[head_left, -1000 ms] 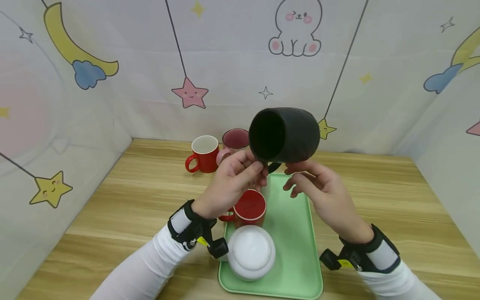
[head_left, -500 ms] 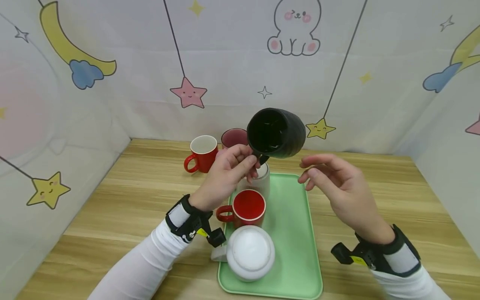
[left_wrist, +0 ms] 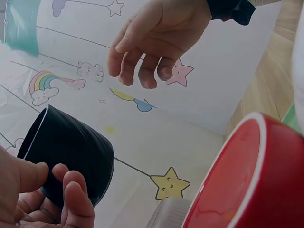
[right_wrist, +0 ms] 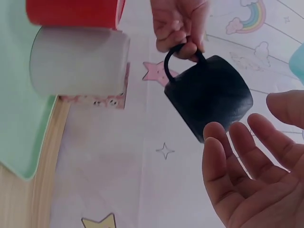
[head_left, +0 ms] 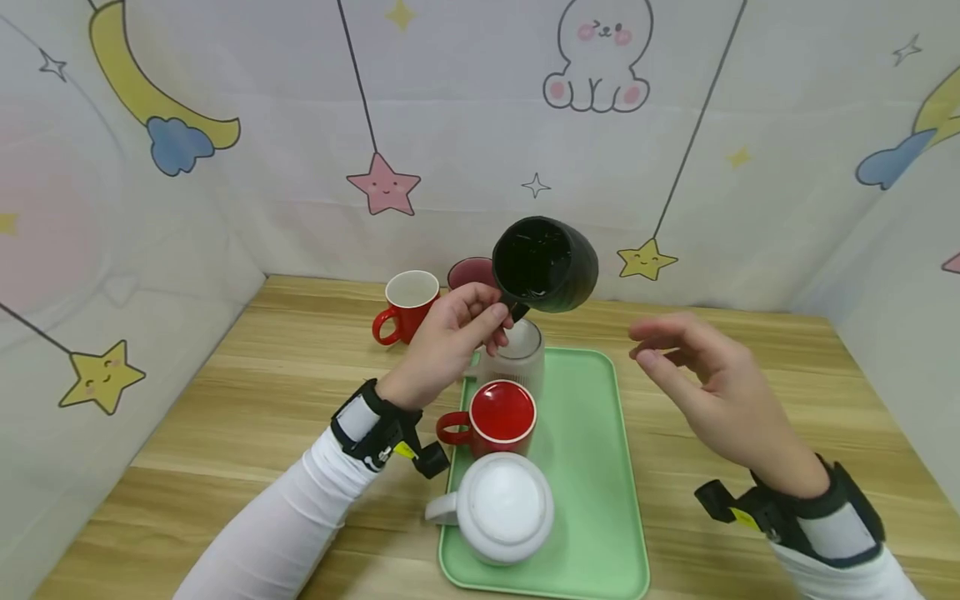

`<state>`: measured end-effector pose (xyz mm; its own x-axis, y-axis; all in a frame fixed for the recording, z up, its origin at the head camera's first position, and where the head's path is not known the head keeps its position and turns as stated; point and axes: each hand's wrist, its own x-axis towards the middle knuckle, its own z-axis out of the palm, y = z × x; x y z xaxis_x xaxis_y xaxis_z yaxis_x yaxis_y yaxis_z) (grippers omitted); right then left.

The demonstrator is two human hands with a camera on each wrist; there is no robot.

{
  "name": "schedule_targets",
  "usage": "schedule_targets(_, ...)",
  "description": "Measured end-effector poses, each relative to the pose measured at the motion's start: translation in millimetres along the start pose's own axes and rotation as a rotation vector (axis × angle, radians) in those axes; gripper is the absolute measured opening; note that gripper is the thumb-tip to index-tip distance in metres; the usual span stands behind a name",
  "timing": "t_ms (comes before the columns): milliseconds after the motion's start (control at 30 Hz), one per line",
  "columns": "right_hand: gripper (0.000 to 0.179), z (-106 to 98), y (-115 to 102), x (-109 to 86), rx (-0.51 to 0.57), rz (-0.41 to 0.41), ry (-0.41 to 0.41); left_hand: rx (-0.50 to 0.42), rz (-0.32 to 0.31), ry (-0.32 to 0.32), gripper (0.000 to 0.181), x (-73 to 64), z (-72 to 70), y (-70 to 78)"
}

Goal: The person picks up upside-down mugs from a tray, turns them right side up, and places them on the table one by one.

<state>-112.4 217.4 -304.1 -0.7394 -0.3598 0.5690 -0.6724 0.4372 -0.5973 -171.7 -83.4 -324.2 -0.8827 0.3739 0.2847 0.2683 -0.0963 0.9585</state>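
Observation:
A black mug (head_left: 573, 267) hangs tilted in the air above the far end of the green tray (head_left: 588, 467), its mouth facing me and to the left. My left hand (head_left: 450, 337) pinches its handle between thumb and fingers, as the right wrist view shows with the handle (right_wrist: 169, 66). Apart from the mug, my right hand (head_left: 712, 392) hovers to its right, fingers loosely bent and holding nothing. On the tray, below the left hand, stand a ribbed clear glass mug (head_left: 521, 354), a red mug (head_left: 504, 417) and a white mug (head_left: 504, 508), in a row along the left side.
Behind the left hand, a red mug with a white inside (head_left: 411, 304) and a pink mug (head_left: 472, 273) stand on the wooden table (head_left: 300, 375) near the back wall. A printed cloth (head_left: 450, 125) encloses the table at the back and sides.
My right hand has come away from the black mug and moved right and toward me. The left hand keeps the handle, and the mug has turned so its mouth faces me more.

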Motion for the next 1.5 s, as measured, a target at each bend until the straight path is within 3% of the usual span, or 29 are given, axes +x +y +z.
schedule_targets(700, 0.04, -17, 36, -29.3, -0.343, -0.058, -0.075, 0.146, -0.063, 0.08, 0.023, 11.4, -18.8, -12.7)
schedule_targets(1100, 0.035, -18, 45, -42.6, -0.372, -0.006, -0.153, 0.174, -0.069, 0.074, 0.022, 19.8, -27.9, -19.3)
schedule_targets(1500, 0.037, -17, 49, -49.6, -0.379, 0.017, -0.176, 0.252, -0.099, 0.058, 0.019, 29.2, -28.9, -28.9)
